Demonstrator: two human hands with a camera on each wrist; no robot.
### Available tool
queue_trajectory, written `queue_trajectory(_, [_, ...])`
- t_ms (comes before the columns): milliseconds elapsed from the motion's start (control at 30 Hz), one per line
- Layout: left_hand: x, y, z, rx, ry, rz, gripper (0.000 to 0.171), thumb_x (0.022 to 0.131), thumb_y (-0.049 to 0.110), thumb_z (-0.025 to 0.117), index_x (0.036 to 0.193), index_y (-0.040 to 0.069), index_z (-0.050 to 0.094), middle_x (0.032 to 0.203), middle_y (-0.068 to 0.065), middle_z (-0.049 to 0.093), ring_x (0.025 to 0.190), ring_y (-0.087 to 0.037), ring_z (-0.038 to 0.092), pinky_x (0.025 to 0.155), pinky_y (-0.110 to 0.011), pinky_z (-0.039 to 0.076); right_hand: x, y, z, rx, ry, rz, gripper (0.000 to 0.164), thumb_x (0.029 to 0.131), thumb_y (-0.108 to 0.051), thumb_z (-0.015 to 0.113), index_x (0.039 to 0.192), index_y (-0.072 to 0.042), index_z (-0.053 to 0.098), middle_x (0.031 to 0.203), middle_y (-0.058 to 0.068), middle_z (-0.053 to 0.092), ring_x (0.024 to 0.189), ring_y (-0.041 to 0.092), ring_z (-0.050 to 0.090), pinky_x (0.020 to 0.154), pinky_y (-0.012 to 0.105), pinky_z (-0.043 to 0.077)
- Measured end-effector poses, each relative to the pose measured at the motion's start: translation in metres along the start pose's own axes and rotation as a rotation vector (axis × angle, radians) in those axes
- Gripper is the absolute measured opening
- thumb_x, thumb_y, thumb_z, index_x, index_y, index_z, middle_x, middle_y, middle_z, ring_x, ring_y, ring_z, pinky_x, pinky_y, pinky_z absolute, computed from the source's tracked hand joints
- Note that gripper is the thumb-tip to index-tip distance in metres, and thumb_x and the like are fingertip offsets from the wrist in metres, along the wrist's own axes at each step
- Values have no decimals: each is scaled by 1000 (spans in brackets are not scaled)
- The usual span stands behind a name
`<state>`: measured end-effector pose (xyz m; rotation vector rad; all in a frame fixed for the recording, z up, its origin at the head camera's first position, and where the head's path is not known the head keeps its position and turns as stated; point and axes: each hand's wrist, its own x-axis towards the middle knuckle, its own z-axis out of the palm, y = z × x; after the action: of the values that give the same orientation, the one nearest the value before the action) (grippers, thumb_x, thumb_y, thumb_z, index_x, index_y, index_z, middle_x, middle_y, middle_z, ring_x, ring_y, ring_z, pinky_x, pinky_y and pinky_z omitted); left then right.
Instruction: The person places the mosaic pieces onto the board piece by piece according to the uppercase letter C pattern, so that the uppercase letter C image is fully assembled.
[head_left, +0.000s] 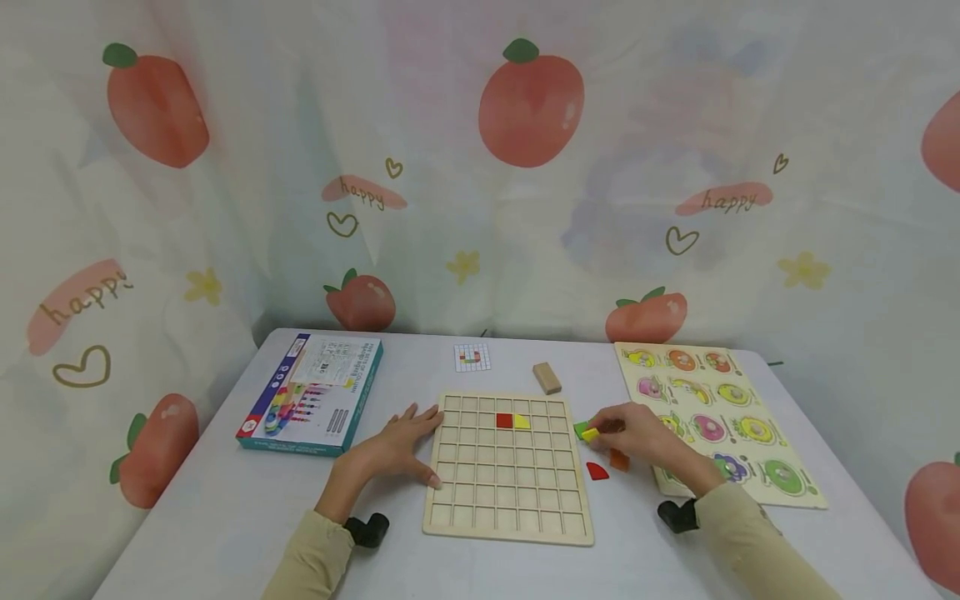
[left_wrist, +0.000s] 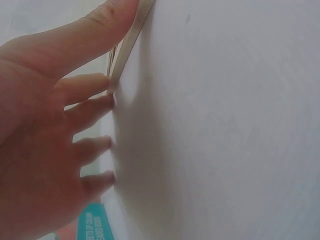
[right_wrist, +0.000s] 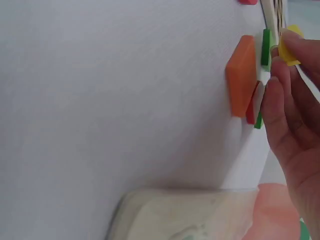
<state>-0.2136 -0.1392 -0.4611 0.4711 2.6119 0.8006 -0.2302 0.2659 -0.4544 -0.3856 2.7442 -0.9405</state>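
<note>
A wooden grid board [head_left: 497, 478] lies flat, with a red tile [head_left: 504, 421] and a yellow tile [head_left: 522, 422] side by side in its upper cells. At its left edge, my left hand [head_left: 396, 447] rests with fingers spread and thumb on the rim. To the right of the board, my right hand [head_left: 643, 435] pinches a small yellow block [right_wrist: 288, 49] between thumb and fingertips. Green pieces [right_wrist: 266, 47] lie right by those fingertips. Close by are an orange block [right_wrist: 242, 77] and a red quarter-round piece [head_left: 597, 472].
A boxed toy set [head_left: 318, 396] lies at the left. Behind the board are a small pattern card [head_left: 472, 357] and a plain wooden block [head_left: 547, 378]. A fruit puzzle board [head_left: 720, 408] lies at the right, partly under the right forearm.
</note>
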Motion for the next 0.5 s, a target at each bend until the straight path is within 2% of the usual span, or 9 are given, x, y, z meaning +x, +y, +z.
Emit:
queue_trajectory(167, [0,-1,1,3,2,-2,105,71,30,95,159,9,39,170,-7,28,161,-36,8,131,-56,7,5,-9,-1,66,-2,-61,21,95,-13,73,116,-14,77,101,3,72,82,17,59,63,23,53])
queue_trajectory(300, [1,-2,1,5,-2,-5,106,72,31,94,159,9,39,170,-6,28,161,-36,8,131,-56,7,11,-19,3,62,6,-70,16,93,-15,76,108,-15,78,96,1,71,81,18,58,60,24,50])
queue_trajectory(400, [2,-3,1,5,-5,-4,107,72,32,94,160,10,38,171,-6,27,161,-36,7,131,-56,7,17,-25,7,52,15,-61,13,91,-16,77,104,-15,77,92,-1,69,83,17,58,64,25,50])
queue_trajectory(500, [2,-4,1,5,-6,3,107,72,33,94,160,10,37,171,-6,26,161,-36,7,131,-56,7,23,-29,11,63,15,-77,17,91,-13,76,108,-13,77,96,-1,71,87,17,60,73,25,54])
